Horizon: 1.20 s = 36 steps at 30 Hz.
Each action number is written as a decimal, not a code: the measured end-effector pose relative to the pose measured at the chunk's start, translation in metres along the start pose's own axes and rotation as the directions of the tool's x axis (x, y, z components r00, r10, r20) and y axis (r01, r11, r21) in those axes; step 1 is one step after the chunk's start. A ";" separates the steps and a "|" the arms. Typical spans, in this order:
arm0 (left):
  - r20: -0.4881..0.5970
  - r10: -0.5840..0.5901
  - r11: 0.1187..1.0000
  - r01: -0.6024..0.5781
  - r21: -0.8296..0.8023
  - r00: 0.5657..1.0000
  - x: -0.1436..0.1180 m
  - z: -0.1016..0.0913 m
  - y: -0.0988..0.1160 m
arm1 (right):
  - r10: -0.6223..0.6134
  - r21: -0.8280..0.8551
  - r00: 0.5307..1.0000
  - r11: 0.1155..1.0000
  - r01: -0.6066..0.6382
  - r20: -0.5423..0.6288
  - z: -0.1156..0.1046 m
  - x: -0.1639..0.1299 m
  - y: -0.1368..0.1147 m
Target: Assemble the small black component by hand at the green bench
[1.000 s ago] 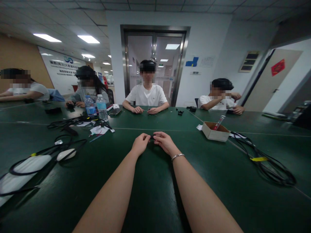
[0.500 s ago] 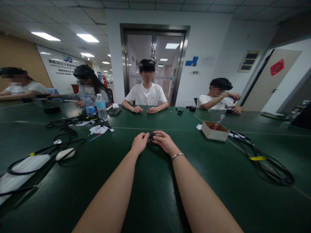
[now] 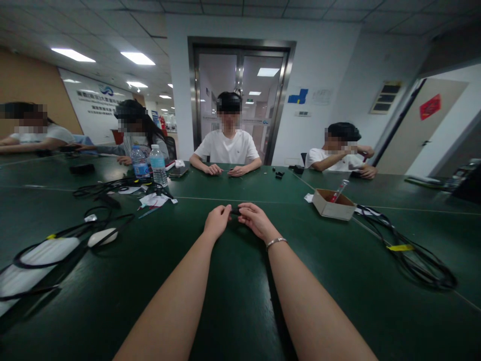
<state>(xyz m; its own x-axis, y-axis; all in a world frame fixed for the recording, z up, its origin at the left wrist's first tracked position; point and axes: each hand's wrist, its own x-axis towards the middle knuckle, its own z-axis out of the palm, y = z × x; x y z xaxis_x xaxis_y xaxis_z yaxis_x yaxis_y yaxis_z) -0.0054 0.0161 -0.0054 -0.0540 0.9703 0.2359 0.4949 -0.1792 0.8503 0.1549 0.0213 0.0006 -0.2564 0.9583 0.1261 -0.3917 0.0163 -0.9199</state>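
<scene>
In the middle of the frame, the left hand (image 3: 217,221) and right hand (image 3: 257,220) pinch a small black thing (image 3: 235,211) between their fingertips, one at each end. It is in hand, but too small to tell what is done and what is left. The green table (image 3: 240,301) looks smooth and shiny, and the box (image 3: 332,211) at right has stiff, flat sides.

- Left forearm (image 3: 173,296): bare, reaching forward and inward from the lower edge of view.
- Right forearm (image 3: 310,296): bare, converging from the opposite side.
- Left hand (image 3: 217,222): fingers curled, thumb and forefinger pinched, tips directed toward the right.
- Right hand (image 3: 256,221): fingers bent, tips directed toward the left hand.
- Hands level with each other, close together, slightly apart.
</scene>
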 end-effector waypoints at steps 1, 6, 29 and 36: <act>0.001 0.003 1.000 -0.003 -0.001 1.000 0.000 0.000 0.000 | -0.001 0.002 1.000 1.000 0.001 0.000 0.000 0.000 0.000; 0.000 -0.002 1.000 0.002 0.008 1.000 -0.002 -0.001 0.003 | 0.018 0.009 1.000 1.000 -0.018 -0.026 0.001 0.000 0.000; -0.036 -0.064 0.995 0.066 0.078 0.997 -0.004 -0.001 0.009 | -0.040 -0.024 0.999 0.999 0.040 0.024 0.003 -0.002 0.002; -0.066 -0.097 0.989 0.103 0.110 0.993 -0.006 -0.002 0.015 | -0.034 -0.027 0.999 0.999 0.035 0.023 0.003 -0.001 0.004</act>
<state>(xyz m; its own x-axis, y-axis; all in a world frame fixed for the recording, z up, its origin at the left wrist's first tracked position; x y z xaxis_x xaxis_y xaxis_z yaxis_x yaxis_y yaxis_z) 0.0001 0.0068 0.0065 -0.1582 0.9703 0.1830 0.5793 -0.0589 0.8130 0.1516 0.0193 -0.0021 -0.2627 0.9505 0.1658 -0.3760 0.0574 -0.9248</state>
